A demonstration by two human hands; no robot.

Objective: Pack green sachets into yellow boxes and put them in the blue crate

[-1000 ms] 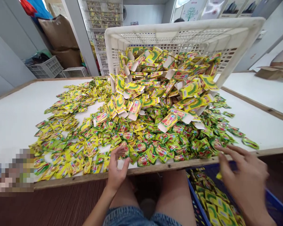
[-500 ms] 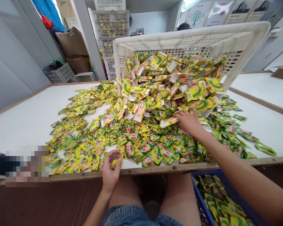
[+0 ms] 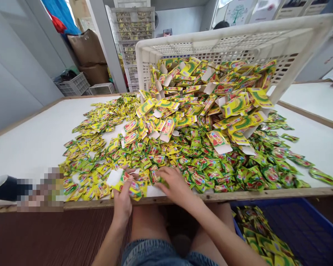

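A small yellow printed carton [image 3: 132, 187] with its white end flap folded out is held in my left hand [image 3: 122, 201], low over the table's front edge. To its right, my right hand [image 3: 177, 184] reaches down with fingers curled round a green sachet [image 3: 163, 181]; the fingertips partly hide it. Heaped sachets [image 3: 197, 177], green and yellow with red fruit pictures, spread in front of both hands. Behind them a tipped white plastic crate [image 3: 224, 38] spills flat yellow cartons [image 3: 188, 88], several with flaps open, onto the heap.
A wooden rim [image 3: 219, 195] edges the white table [image 3: 30, 136]. Below it at right stands a blue crate [image 3: 308, 225] holding filled yellow cartons. A blurred-out co-worker's hand [image 3: 44, 188] is at the left. Stacked crates [image 3: 134, 26] and brown boxes [image 3: 86, 48] stand behind.
My right hand has come from the crate's mouth towards the front edge, near my left hand. My left hand, empty earlier, now holds a carton. The view has shifted slightly.
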